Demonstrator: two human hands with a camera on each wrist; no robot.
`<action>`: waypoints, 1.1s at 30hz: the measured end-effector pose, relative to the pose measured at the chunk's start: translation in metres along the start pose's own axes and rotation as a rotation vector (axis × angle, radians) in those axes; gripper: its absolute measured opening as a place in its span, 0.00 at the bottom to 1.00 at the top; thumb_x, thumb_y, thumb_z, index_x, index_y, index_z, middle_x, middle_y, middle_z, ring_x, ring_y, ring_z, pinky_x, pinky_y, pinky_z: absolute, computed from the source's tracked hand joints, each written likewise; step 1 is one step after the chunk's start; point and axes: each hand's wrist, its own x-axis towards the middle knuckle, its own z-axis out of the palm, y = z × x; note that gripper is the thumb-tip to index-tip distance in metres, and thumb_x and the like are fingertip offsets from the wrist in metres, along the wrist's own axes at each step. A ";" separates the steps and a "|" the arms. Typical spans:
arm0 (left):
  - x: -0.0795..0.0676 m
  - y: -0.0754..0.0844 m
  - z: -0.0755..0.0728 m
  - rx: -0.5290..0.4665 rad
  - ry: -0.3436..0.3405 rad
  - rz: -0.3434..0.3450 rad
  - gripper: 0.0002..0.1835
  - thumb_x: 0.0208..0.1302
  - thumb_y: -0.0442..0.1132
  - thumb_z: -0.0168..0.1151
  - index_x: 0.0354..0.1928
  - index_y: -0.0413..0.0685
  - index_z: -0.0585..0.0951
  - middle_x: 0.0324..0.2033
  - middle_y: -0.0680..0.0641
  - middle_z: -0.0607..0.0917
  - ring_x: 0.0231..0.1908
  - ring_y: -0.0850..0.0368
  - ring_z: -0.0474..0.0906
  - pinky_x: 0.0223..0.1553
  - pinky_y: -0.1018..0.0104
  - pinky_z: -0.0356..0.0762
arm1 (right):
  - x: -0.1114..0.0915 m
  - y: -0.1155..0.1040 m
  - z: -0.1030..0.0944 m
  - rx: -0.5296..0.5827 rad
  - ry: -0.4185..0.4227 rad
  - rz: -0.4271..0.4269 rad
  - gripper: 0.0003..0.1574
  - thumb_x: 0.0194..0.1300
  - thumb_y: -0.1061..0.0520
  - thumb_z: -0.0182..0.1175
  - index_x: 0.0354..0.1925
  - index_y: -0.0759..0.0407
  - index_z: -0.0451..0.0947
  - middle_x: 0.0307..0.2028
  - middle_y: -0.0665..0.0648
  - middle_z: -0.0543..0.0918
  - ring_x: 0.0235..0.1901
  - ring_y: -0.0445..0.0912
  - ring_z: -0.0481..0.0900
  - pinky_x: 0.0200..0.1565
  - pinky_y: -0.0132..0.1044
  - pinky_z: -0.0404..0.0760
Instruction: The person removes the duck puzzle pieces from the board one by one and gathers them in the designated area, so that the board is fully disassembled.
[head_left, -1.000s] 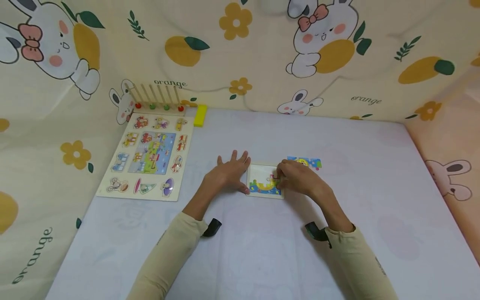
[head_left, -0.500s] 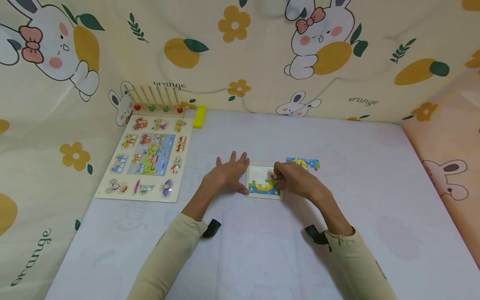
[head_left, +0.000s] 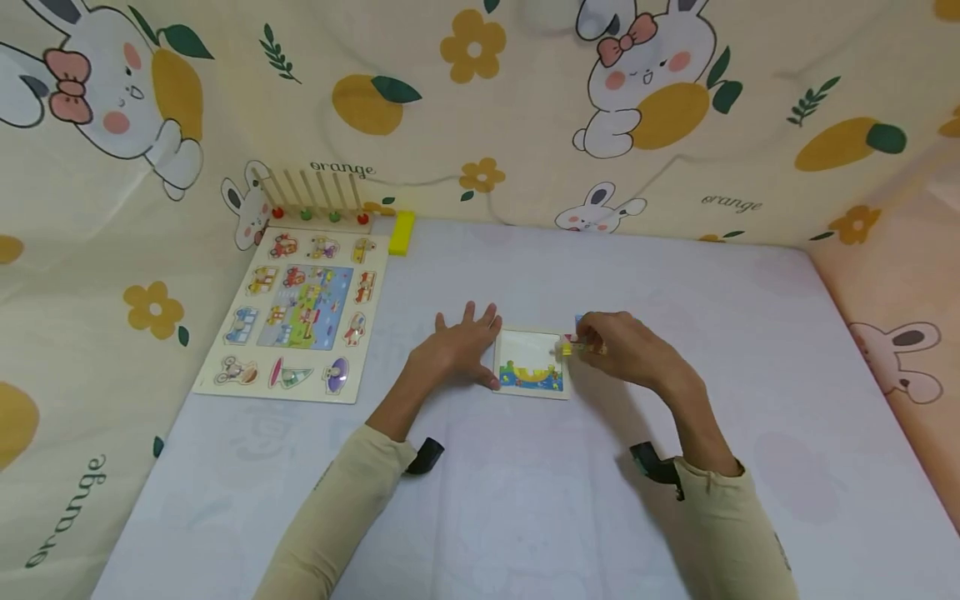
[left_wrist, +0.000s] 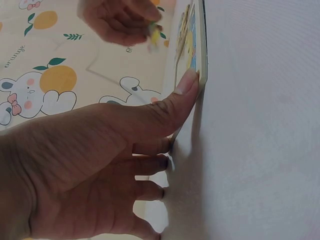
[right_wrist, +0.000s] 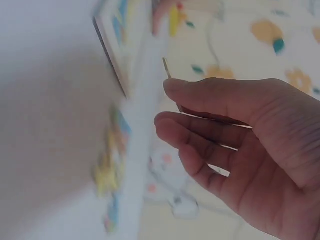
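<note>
A small jigsaw tray point(head_left: 531, 343) lies flat on the table, its lower part filled with joined blue and yellow pieces point(head_left: 531, 377). My left hand point(head_left: 456, 350) rests at the tray's left side, fingers spread, and in the left wrist view its thumb point(left_wrist: 182, 95) touches the tray's edge. Between thumb and fingertips my right hand point(head_left: 633, 346) pinches a small jigsaw piece point(head_left: 567, 345), raised near the tray's right edge; the right wrist view shows the piece edge-on. Loose pieces point(right_wrist: 112, 167) lie on the table beyond, mostly hidden by the right hand in the head view.
A large wooden picture board point(head_left: 273, 383) lies at the left, with a pegged rack point(head_left: 322, 218) holding red and green beads behind it. Beside them is a yellow block point(head_left: 402, 233). A printed cloth point(head_left: 517, 108) hangs behind the table.
My right hand has moved right and lifted away from the tray with the jigsaw piece, so the tray's right side now shows bare. The left hand stays in place.
</note>
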 end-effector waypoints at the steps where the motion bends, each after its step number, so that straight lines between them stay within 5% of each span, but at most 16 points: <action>1: 0.000 0.000 0.000 -0.002 0.000 0.001 0.61 0.59 0.58 0.76 0.84 0.47 0.49 0.86 0.46 0.41 0.85 0.38 0.34 0.78 0.24 0.43 | -0.004 0.004 -0.006 -0.003 0.017 0.007 0.15 0.62 0.69 0.70 0.47 0.69 0.81 0.40 0.62 0.87 0.40 0.51 0.83 0.45 0.46 0.82; 8: -0.003 -0.001 -0.001 -0.023 0.000 0.001 0.62 0.59 0.58 0.76 0.84 0.47 0.48 0.85 0.47 0.40 0.85 0.39 0.33 0.78 0.24 0.42 | -0.033 0.045 -0.035 -0.033 0.063 0.085 0.17 0.63 0.67 0.70 0.49 0.71 0.80 0.43 0.65 0.85 0.44 0.56 0.82 0.47 0.51 0.80; 13: -0.004 -0.003 -0.001 -0.028 -0.006 -0.011 0.61 0.60 0.57 0.76 0.85 0.48 0.48 0.85 0.47 0.40 0.85 0.40 0.32 0.79 0.25 0.42 | -0.035 0.069 -0.027 -0.005 -0.008 0.146 0.14 0.64 0.70 0.66 0.48 0.70 0.80 0.41 0.64 0.84 0.43 0.55 0.80 0.46 0.48 0.79; 19: -0.002 -0.002 0.000 -0.025 -0.010 0.005 0.61 0.60 0.57 0.76 0.84 0.47 0.48 0.85 0.46 0.40 0.85 0.39 0.32 0.78 0.24 0.41 | -0.033 0.077 -0.012 -0.006 -0.023 0.178 0.14 0.62 0.71 0.68 0.48 0.70 0.82 0.39 0.63 0.83 0.41 0.54 0.78 0.44 0.44 0.78; 33: 0.000 -0.001 0.000 -0.012 -0.010 0.005 0.62 0.60 0.58 0.76 0.84 0.47 0.47 0.85 0.47 0.40 0.85 0.39 0.32 0.78 0.24 0.42 | -0.032 0.078 -0.013 0.003 -0.045 0.210 0.17 0.63 0.68 0.69 0.50 0.71 0.79 0.38 0.65 0.81 0.40 0.54 0.77 0.42 0.46 0.78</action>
